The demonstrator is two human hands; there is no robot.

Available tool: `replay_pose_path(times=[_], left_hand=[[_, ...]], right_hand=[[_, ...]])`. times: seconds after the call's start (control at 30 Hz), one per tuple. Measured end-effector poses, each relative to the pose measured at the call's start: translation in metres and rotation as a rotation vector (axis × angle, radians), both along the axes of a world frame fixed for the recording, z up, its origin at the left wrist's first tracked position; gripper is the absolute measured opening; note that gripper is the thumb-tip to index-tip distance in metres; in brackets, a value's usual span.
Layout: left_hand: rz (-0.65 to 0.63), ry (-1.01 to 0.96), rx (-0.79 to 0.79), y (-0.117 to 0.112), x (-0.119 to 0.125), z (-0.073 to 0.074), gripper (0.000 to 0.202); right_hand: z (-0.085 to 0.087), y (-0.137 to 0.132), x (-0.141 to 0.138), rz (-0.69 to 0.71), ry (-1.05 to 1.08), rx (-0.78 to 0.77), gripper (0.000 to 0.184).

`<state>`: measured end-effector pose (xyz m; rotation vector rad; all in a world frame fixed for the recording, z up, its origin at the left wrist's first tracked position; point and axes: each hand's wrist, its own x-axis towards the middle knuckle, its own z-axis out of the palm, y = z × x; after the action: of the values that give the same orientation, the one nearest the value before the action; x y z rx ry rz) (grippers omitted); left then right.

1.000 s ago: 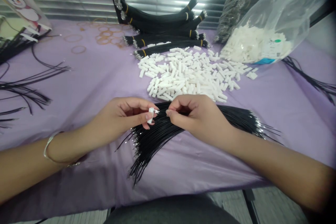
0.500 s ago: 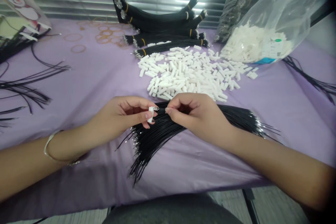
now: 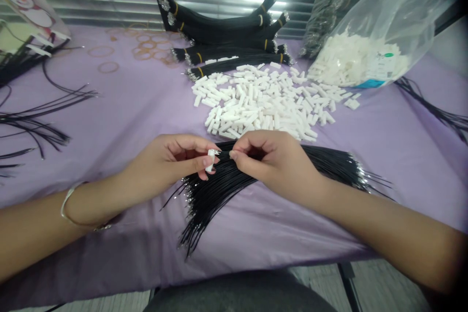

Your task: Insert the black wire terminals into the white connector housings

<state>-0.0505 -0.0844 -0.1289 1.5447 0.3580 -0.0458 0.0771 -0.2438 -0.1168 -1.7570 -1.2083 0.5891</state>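
Housing (image 3: 210, 160) of white plastic, a small squared bar, sits pinched upright between the thumb and bent forefinger of the left hand (image 3: 164, 158), the grip narrow and the other fingers curled behind it. Just beside it, the right hand (image 3: 274, 161) holds a thin black wire (image 3: 224, 154) in an equally narrow pinch of thumb and forefinger, and the wire's bright crimped terminal (image 3: 216, 152) reaches the upper end of the housing; whether it has entered is too small to tell. Both hands hover above the middle of the table (image 3: 109, 126), which is draped in smooth lilac cloth. Under them a dense fan of black wires (image 3: 219, 200) spreads toward the near edge, glossy and springy, with silvery tips at both ends. Beyond the fingers lies a loose heap of white housings (image 3: 259, 102), and a clear plastic bag (image 3: 369, 44) holding more slumps at the far right corner, beside a dark bag (image 3: 332, 9) whose contents are too blurred to tell. Bundled black wires (image 3: 219, 44), tied with yellow bands, stack along the far edge behind the heap. Thin rubber bands (image 3: 146, 46) scatter toward the far left, and stray wires (image 3: 32, 126) trail along the left edge below a snowman card (image 3: 29, 5). A metal bangle (image 3: 73, 207) circles the left wrist.
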Motion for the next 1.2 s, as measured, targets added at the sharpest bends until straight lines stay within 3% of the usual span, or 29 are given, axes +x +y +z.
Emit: replay_pose_path(times=[0.27,0.87,1.2], left_hand=[[0.030,0.018,-0.037,-0.004,0.003,0.006,0.006],[0.026,-0.015,-0.095,-0.001,0.003,0.000,0.009],[0.034,-0.001,-0.042,-0.004,0.004,0.004,0.004]], right_hand=[[-0.005,0.001,-0.002,-0.020,-0.086,0.005,0.014],[-0.010,0.001,-0.006,-0.056,-0.144,0.115,0.013],[-0.014,0.006,-0.008,-0.069,-0.232,0.080,0.012]])
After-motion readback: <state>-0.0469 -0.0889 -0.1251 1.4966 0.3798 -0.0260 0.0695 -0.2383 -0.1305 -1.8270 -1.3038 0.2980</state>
